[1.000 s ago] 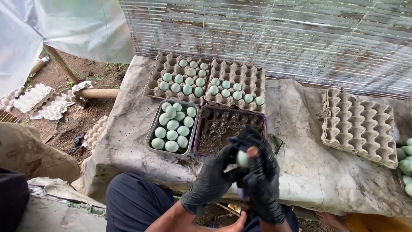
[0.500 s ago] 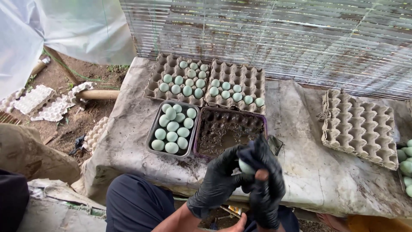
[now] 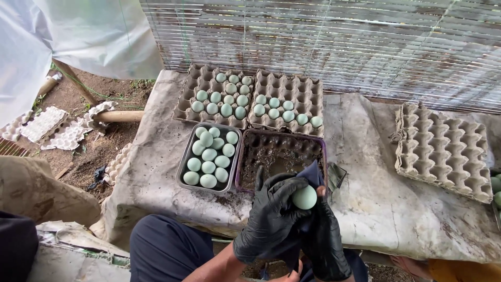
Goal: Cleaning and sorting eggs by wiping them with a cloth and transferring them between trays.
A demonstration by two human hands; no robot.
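Note:
Both my hands wear black gloves and meet near the table's front edge. My left hand wraps around a pale green egg. My right hand presses a dark cloth against that egg from the right. Just behind the hands stands a dark tray smeared with mud. To its left a metal tray holds several pale green eggs. Behind them lie two cardboard egg cartons, partly filled with green eggs.
An empty cardboard egg carton lies at the right of the cloth-covered table. A few green eggs show at the far right edge. Torn cartons and a wooden pole lie on the dirt at left. My knee is against the table front.
My hands have drifted slightly right and turned the egg between them; the egg now shows more fully above my left fingers. The trays and cartons have not moved.

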